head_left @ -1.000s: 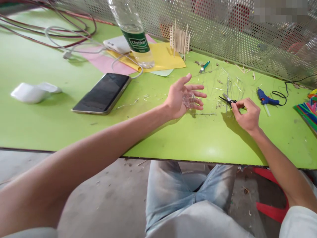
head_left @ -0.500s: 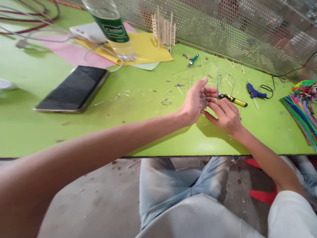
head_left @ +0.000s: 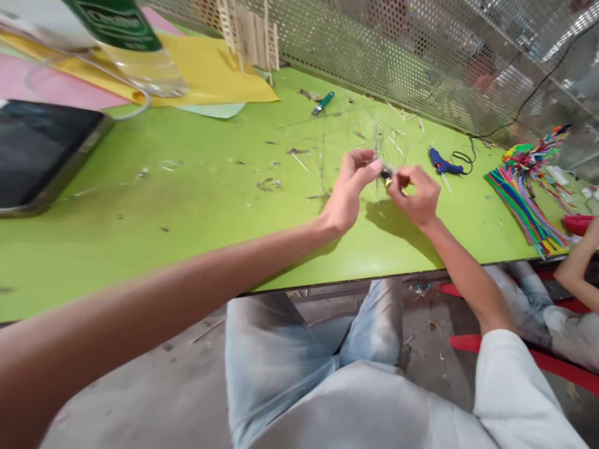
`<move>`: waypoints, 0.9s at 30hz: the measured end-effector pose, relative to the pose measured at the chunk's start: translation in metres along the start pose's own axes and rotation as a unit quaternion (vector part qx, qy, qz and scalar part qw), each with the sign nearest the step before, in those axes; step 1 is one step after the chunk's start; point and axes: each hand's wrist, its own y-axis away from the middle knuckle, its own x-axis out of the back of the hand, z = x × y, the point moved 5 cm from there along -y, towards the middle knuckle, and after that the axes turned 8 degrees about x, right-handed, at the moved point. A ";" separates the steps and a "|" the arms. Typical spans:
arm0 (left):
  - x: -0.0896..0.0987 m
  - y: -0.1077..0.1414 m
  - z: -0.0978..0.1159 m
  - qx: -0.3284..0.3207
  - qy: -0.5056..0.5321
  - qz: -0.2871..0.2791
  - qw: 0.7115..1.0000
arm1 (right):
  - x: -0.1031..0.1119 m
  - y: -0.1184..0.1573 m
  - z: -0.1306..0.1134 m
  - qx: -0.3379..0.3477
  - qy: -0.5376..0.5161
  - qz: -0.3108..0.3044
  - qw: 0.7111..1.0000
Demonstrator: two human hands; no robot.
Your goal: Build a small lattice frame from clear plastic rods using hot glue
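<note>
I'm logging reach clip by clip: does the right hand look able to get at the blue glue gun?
Probably yes: the blue glue gun lies just beyond the right hand, with nothing seen standing between them, though that hand seems to hold a black-and-yellow item.

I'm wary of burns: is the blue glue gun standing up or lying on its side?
Lying on its side: the blue glue gun shows its whole profile against the green table.

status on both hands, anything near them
Left hand, right hand close together, grips unclear. Black-and-yellow tool between, mostly hidden. Blue glue gun apart, rightward.
</note>
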 end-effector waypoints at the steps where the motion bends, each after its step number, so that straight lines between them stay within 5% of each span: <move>1: 0.002 -0.001 -0.001 -0.007 0.010 -0.006 1.000 | 0.013 -0.001 0.027 -0.021 0.030 0.031 0.999; 3: 0.002 0.000 -0.002 -0.018 0.008 -0.025 0.999 | 0.049 0.003 0.087 -0.086 0.125 0.127 0.980; 6: 0.004 0.004 -0.008 0.017 -0.019 -0.032 0.999 | 0.113 0.032 0.157 -0.214 0.293 0.291 0.885; 8: 0.005 0.008 -0.009 0.022 -0.045 -0.050 0.997 | 0.136 0.050 0.180 -0.238 0.335 0.301 0.860; 11: 0.004 0.012 -0.007 -0.006 -0.101 -0.103 0.989 | 0.147 0.070 0.190 -0.287 0.360 0.306 0.833; 16: 0.006 0.013 -0.003 -0.045 -0.112 -0.097 0.988 | 0.138 0.082 0.196 -0.418 0.331 0.268 0.802; 20: 0.006 0.010 -0.006 -0.057 -0.144 -0.100 0.983 | 0.138 0.081 0.194 -0.428 0.328 0.271 0.797; 27: 0.001 0.014 0.005 -0.167 -0.260 -0.141 0.941 | 0.141 0.082 0.193 -0.451 0.291 0.309 0.785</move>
